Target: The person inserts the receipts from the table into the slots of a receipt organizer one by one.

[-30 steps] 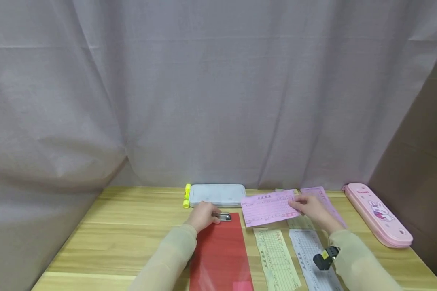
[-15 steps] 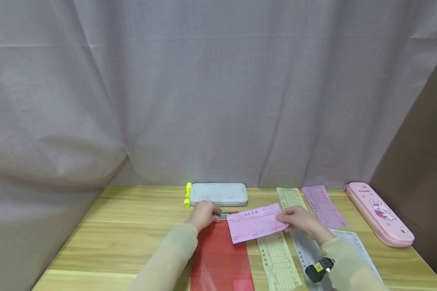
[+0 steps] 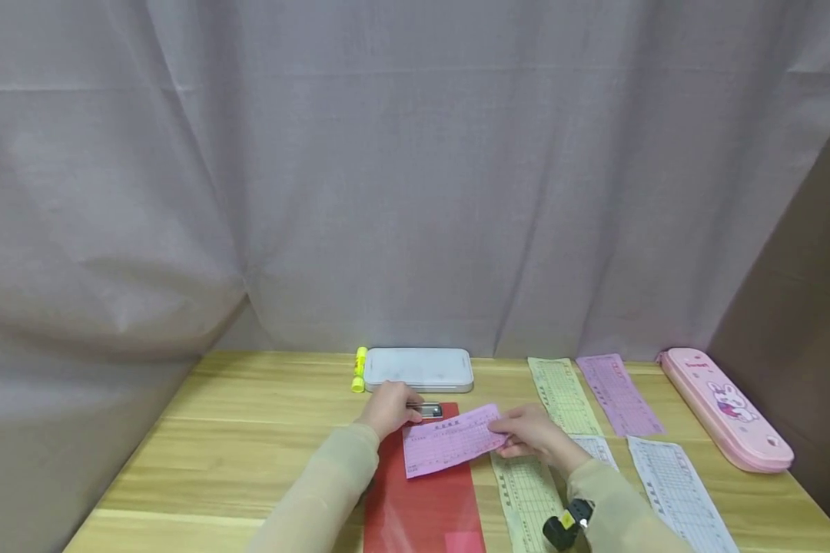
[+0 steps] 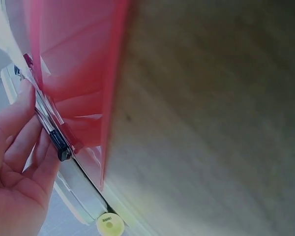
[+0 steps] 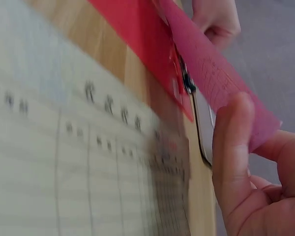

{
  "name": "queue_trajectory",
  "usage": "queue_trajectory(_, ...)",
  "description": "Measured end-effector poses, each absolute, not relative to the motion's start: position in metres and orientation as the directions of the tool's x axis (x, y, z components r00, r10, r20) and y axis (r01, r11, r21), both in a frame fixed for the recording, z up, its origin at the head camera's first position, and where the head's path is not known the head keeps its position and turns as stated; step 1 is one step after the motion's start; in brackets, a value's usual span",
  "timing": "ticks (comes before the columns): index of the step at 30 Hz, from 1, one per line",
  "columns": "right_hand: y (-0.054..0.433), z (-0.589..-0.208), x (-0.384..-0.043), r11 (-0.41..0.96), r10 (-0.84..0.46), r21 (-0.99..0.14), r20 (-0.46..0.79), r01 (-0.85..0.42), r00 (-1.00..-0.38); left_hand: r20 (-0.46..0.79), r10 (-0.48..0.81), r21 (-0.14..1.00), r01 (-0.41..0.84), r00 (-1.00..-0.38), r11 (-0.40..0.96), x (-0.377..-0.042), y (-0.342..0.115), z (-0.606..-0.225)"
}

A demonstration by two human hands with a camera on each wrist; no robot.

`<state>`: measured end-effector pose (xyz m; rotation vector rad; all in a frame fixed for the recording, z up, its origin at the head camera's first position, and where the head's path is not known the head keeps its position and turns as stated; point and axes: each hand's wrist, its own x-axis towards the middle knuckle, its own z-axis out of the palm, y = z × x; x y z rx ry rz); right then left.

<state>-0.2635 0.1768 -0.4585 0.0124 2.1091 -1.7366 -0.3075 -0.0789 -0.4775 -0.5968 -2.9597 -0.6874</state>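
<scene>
A red clipboard [image 3: 422, 507] lies on the wooden table, its metal clip [image 3: 430, 410] at the far end. My left hand [image 3: 389, 409] grips that clip; in the left wrist view the thumb and fingers press on the metal clip [image 4: 46, 115] from either side. Between thumb and fingers my right hand [image 3: 534, 436] pinches the right end of a pink printed slip [image 3: 449, 444]. Tilted, the slip hangs over the upper part of the clipboard, just below the clip. In the right wrist view the pink slip [image 5: 221, 73] shows nearly edge-on, with the thumb laid over it.
Right of the clipboard lie a green slip [image 3: 526, 491], another green slip [image 3: 560, 388], a purple slip [image 3: 619, 393] and white slips [image 3: 681, 491]. Behind stand a pale flat case [image 3: 418, 369] and a yellow tube [image 3: 359, 370]. A pink pencil case [image 3: 726, 411] sits far right.
My right hand has carried the pink slip left and toward me, from over the paper slips to over the clipboard. The left hand has stayed at the clip.
</scene>
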Motion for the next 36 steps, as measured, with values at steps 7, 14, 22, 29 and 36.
queue_trajectory(7, 0.160, -0.466, -0.258, 0.198, -0.249, -0.939, -0.326, 0.282, -0.912, 0.128, 0.349, 0.414, 0.370, -0.928, 0.832, -0.308, -0.078, -0.478)
queue_trajectory(14, 0.146, -0.473, -0.253, 0.179, -0.208, -0.939, -0.329, 0.294, -0.921, 0.153, 0.377, 0.404, 0.406, -0.914, 0.820, -0.308, -0.078, -0.479)
queue_trajectory(22, 0.127, -0.476, -0.255, 0.134, -0.185, -0.938, -0.340, 0.319, -0.922, 0.156, 0.401, 0.416, 0.428, -0.903, 0.803, -0.309, -0.082, -0.477)
queue_trajectory(29, 0.115, -0.480, -0.257, 0.158, -0.137, -0.938, -0.329, 0.308, -0.934, 0.142, 0.411, 0.422, 0.430, -0.901, 0.798, -0.309, -0.082, -0.475)
queue_trajectory(36, 0.104, -0.484, -0.257, 0.298, -0.097, -0.920, -0.293, 0.253, -0.951, 0.120, 0.421, 0.406, 0.431, -0.899, 0.806, -0.309, -0.083, -0.475)
